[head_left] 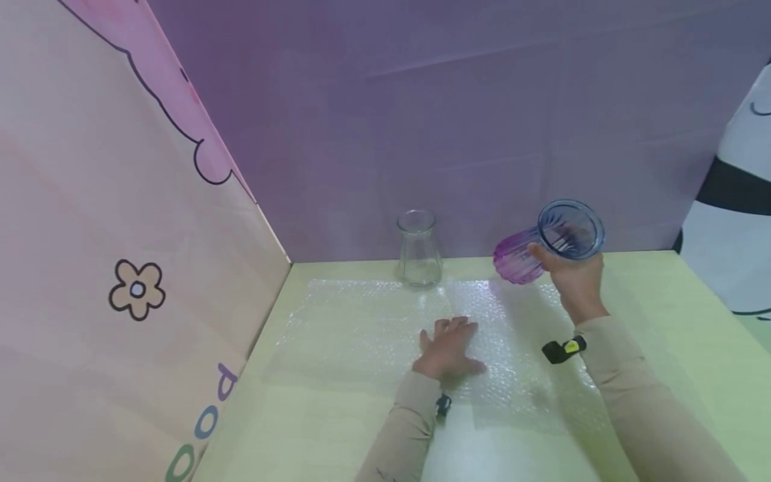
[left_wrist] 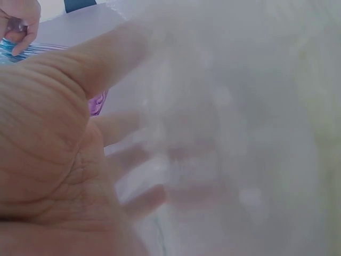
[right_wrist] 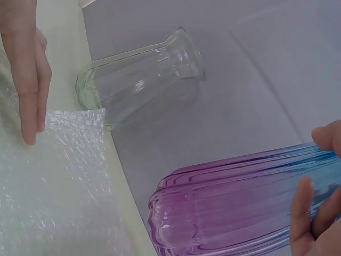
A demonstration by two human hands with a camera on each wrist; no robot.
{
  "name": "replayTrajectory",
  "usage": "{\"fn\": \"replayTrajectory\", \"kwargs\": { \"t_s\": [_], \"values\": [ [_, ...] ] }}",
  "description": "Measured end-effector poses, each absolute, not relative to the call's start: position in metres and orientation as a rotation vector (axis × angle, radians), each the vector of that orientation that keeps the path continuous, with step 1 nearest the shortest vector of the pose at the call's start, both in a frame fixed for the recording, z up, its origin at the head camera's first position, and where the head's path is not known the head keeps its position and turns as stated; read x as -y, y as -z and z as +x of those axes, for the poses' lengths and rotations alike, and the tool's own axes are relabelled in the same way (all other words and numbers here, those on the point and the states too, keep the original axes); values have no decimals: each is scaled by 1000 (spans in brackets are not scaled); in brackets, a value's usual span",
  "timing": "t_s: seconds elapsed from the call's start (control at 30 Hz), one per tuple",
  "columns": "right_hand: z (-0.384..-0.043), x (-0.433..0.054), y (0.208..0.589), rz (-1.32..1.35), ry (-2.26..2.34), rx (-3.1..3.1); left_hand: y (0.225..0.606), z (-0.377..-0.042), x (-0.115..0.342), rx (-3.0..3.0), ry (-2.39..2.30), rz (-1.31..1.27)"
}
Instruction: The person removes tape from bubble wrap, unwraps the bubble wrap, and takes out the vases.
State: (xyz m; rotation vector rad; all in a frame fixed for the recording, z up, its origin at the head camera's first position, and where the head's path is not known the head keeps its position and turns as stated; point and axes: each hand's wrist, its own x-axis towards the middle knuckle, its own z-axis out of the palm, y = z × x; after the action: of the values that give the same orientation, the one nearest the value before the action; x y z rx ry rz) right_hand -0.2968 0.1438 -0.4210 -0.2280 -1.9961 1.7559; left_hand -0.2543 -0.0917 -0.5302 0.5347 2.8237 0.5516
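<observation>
My right hand (head_left: 578, 284) grips a ribbed glass vase (head_left: 519, 260), purple at its base and blue toward the rim, tilted above the back right of the table. In the right wrist view, fingers curl round the blue part of the vase (right_wrist: 213, 205). My left hand (head_left: 448, 351), fingers spread, is over the bubble wrap (head_left: 355, 328) laid on the table. A blurred, see-through sheet fills much of the left wrist view beside the palm (left_wrist: 48, 144). Behind the wrap, a clear glass vase (head_left: 420, 258) stands upright.
The pale yellow table (head_left: 325, 435) meets a purple backdrop (head_left: 385, 134) along its far edge. At the left rises a printed panel (head_left: 90, 201) with a flower. A black-and-white printed figure (head_left: 735, 221) shows at the right.
</observation>
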Motion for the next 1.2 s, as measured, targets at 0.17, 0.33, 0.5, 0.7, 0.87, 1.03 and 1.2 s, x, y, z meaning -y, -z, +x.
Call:
{"fn": "replayTrajectory", "kwargs": {
  "t_s": [0.17,0.33,0.5,0.7,0.87,1.03,1.2],
  "values": [
    [-300,-144,422,-242,-1734,2028,532,-255,92,-2823,-551,536],
    [-303,-145,423,-260,-1720,2046,531,-256,91,-2826,-539,539],
    [-306,-144,426,-274,-1730,2024,530,-256,91,-2825,-540,537],
    [-309,-145,428,-301,-1705,2060,530,-255,92,-2826,-557,532],
    [-312,-145,429,-339,-1737,2067,529,-254,93,-2820,-560,530],
    [-314,-143,431,-354,-1674,2106,528,-253,92,-2815,-568,526],
    [-315,-143,433,-369,-1643,2138,528,-254,92,-2820,-562,534]
  ]
}}
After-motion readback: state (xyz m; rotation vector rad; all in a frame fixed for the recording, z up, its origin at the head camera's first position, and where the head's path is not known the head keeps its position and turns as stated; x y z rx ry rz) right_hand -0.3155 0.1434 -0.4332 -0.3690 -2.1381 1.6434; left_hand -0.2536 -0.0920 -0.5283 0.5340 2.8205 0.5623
